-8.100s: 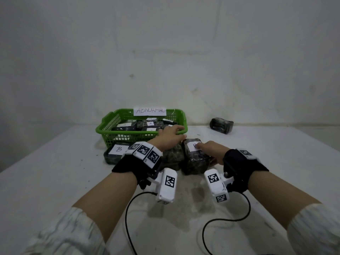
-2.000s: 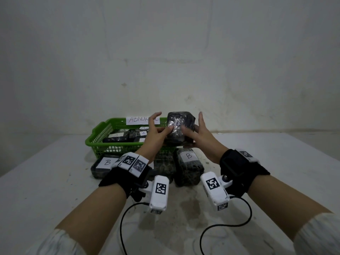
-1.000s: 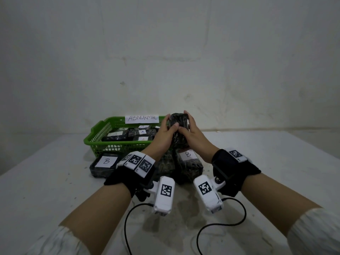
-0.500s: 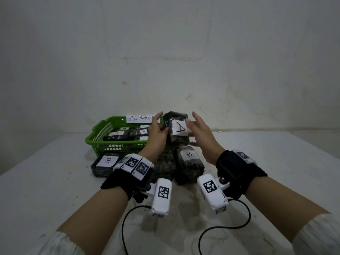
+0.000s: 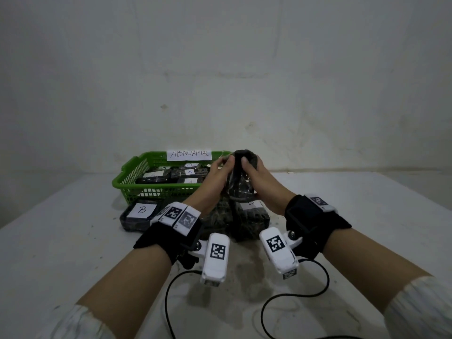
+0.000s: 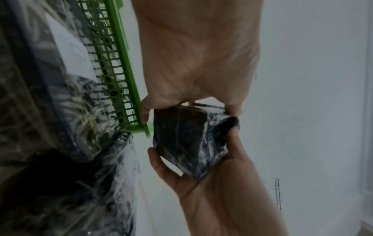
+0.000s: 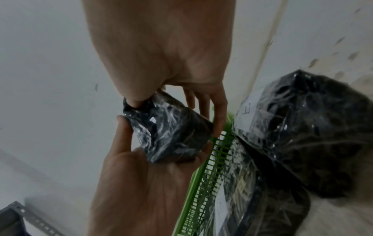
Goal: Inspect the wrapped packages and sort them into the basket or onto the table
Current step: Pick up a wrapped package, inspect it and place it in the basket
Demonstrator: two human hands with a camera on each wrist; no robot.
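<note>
Gripping from both sides, the left hand (image 5: pixel 217 174) and right hand (image 5: pixel 263 178) curl around 1 plastic-wrapped dark package (image 5: pixel 241 178), lifted beside the green basket (image 5: pixel 127 178). It looks firm, its film slick; opposite flat faces seem safest.

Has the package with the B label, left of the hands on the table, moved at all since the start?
No. The B package lies in front of the green basket, at its near left corner, just as earlier.
</note>
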